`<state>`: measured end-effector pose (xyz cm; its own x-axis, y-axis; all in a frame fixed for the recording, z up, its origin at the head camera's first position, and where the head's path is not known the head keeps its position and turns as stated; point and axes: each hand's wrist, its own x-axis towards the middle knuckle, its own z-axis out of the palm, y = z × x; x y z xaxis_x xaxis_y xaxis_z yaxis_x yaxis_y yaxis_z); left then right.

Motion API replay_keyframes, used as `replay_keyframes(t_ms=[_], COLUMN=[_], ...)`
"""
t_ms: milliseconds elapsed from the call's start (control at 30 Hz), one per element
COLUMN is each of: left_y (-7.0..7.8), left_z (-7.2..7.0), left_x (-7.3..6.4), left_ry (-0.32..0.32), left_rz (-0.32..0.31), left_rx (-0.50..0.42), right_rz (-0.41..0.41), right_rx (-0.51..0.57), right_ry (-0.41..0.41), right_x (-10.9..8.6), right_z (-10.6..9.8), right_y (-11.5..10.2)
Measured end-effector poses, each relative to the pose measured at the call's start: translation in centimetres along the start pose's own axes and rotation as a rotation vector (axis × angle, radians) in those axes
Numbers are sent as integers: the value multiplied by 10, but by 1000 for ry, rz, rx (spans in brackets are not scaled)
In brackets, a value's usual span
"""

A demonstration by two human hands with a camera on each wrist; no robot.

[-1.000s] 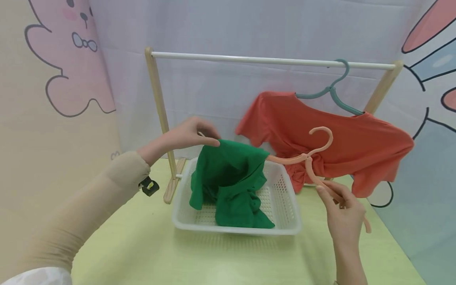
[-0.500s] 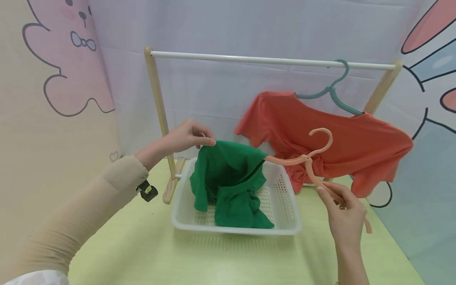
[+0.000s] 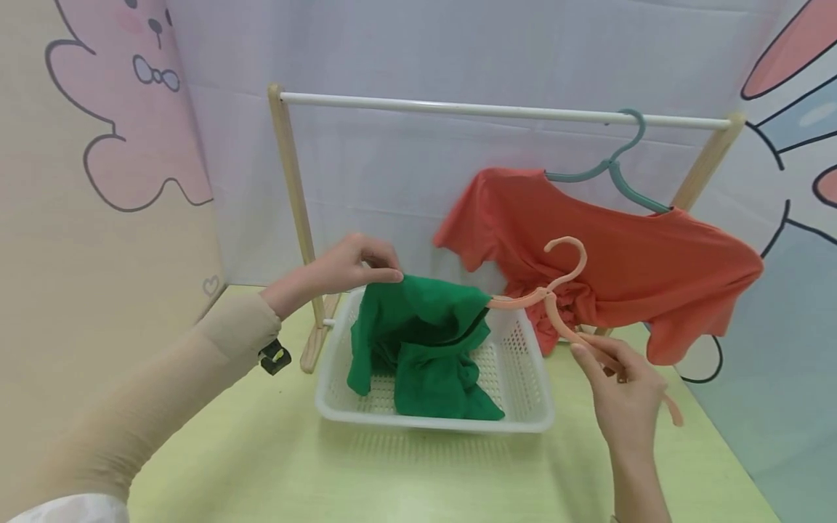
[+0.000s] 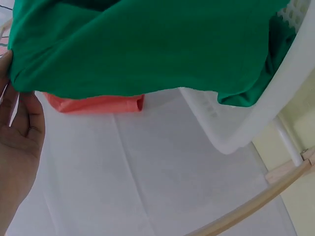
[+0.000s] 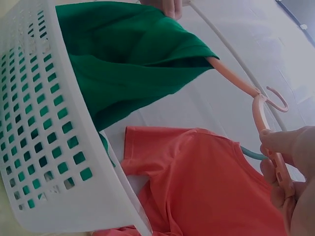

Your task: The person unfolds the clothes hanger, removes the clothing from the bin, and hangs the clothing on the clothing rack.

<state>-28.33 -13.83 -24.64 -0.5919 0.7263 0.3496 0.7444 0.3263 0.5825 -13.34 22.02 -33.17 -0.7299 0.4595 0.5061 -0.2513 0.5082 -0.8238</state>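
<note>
My left hand (image 3: 356, 263) pinches the shoulder of a green shirt (image 3: 425, 301), with thumb and fingers together at the cloth's upper edge. One arm of a peach clothes hanger (image 3: 523, 300) runs into the shirt's neck opening, and its end is hidden under the cloth. My right hand (image 3: 624, 381) grips the hanger's other arm, thumb on top, and the hook points up. The shirt's lower part lies bunched in a white plastic basket (image 3: 431, 423). In the right wrist view the hanger (image 5: 236, 78) slants out of the green collar.
Behind the basket stands a rack with a white rail (image 3: 445, 109) and wooden posts. A red shirt (image 3: 628, 269) hangs from it on a teal hanger (image 3: 631, 190), at the right. The basket rests on a pale green table (image 3: 418, 479).
The peach hanger has shifted left, going deeper into the green shirt, with my right hand following. My left hand and the shirt's shoulder have sunk slightly.
</note>
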Motion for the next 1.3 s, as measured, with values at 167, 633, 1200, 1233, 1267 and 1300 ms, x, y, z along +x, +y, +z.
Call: replay_keyframes(t_ms=[167, 633, 1200, 1233, 1267, 1300], left_y=[11, 25, 39, 41, 43, 45], left_z=[16, 17, 13, 15, 18, 21], left_x=[10, 17, 30, 32, 35, 37], left_ry=[-6, 91, 114, 103, 92, 83], left_rz=[-13, 54, -30, -18, -5, 12], left_rx=[48, -64, 133, 146, 152, 159], right_rz=[-76, 11, -9, -12, -17, -23], right_rx=[19, 56, 72, 67, 64, 64], right_ry=[-57, -32, -4, -3, 0, 3], right_x=[-6, -2, 4, 4, 4, 4], right_z=[17, 23, 26, 27, 28, 30], right_y=[-6, -9, -15, -15, -16, -17])
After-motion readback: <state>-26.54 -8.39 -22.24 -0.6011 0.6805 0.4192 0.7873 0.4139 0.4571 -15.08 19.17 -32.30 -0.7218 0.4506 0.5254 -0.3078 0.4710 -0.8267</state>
